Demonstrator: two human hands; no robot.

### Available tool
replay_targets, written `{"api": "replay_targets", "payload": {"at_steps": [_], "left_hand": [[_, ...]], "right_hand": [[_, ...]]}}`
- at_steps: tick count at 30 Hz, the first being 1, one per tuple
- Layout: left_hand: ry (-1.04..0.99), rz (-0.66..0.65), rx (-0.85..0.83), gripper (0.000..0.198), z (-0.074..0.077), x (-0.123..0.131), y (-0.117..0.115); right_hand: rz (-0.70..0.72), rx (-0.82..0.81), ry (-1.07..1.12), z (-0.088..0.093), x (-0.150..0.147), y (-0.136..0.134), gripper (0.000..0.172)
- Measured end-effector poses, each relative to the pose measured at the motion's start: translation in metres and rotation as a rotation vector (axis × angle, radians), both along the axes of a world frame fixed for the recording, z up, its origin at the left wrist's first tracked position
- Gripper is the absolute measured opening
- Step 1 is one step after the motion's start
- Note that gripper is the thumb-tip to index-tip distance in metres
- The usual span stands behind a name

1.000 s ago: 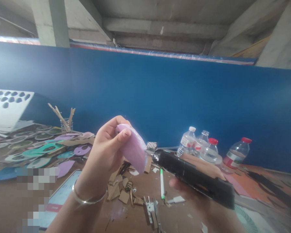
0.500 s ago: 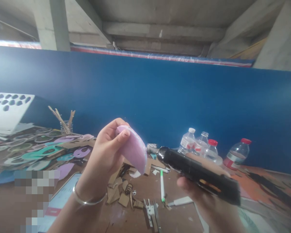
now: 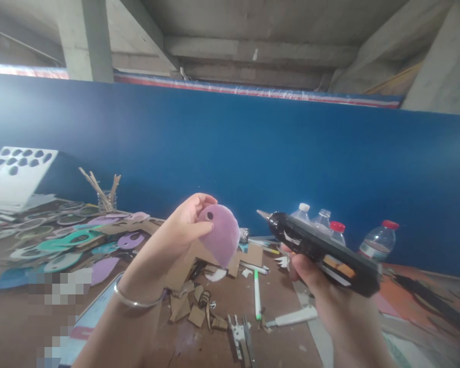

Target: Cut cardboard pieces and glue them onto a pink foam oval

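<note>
Between the thumb and fingers of my left hand is a purple teardrop-shaped piece, its broad face turned toward me, with a small dark round spot near the thumb. My right hand is wrapped round a black glue gun. The gun's metal nozzle points up and left, a short gap away from the purple piece. Below my hands lie cardboard scraps, a green-capped marker and a white-handled knife.
Several plastic bottles stand at the back right by the blue wall. Coloured cut-outs cover the left side, near a jar of sticks and a white holed board. Pliers-like metal tools lie at the front.
My left hand has turned the purple piece from near edge-on to face me. My right hand has drawn the glue gun right and up, its nozzle now apart from the piece.
</note>
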State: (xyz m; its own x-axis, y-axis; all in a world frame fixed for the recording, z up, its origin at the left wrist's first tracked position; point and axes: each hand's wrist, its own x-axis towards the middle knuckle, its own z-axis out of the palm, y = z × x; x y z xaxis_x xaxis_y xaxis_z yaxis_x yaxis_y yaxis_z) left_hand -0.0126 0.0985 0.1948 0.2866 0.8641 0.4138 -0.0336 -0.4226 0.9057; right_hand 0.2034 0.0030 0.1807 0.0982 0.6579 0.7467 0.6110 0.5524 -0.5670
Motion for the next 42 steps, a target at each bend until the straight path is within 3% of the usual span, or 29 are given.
{"api": "replay_targets", "payload": {"at_steps": [6, 11, 15, 20, 28, 42], "left_hand": [[-0.018, 0.038, 0.009, 0.034, 0.005, 0.001, 0.002], [-0.240, -0.129, -0.196, 0.030, 0.008, 0.004, 0.002], [-0.230, -0.219, -0.300, 0.030, 0.007, 0.004, 0.004], [-0.207, -0.275, -0.309, 0.029, 0.004, 0.004, 0.007], [-0.193, -0.211, -0.310, 0.025, 0.010, 0.008, 0.002], [-0.210, -0.260, -0.296, 0.026, 0.007, 0.007, 0.003]], "right_hand": [[0.005, -0.019, 0.099, -0.003, -0.002, 0.008, 0.028], [0.189, -0.059, 0.012, -0.006, -0.003, 0.018, 0.029], [0.273, -0.084, -0.100, -0.007, -0.003, 0.019, 0.026], [0.316, -0.052, -0.139, -0.010, -0.005, 0.018, 0.021], [0.294, -0.037, -0.131, -0.014, -0.010, 0.019, 0.020], [0.233, -0.020, -0.142, -0.014, -0.010, 0.020, 0.025]]}}
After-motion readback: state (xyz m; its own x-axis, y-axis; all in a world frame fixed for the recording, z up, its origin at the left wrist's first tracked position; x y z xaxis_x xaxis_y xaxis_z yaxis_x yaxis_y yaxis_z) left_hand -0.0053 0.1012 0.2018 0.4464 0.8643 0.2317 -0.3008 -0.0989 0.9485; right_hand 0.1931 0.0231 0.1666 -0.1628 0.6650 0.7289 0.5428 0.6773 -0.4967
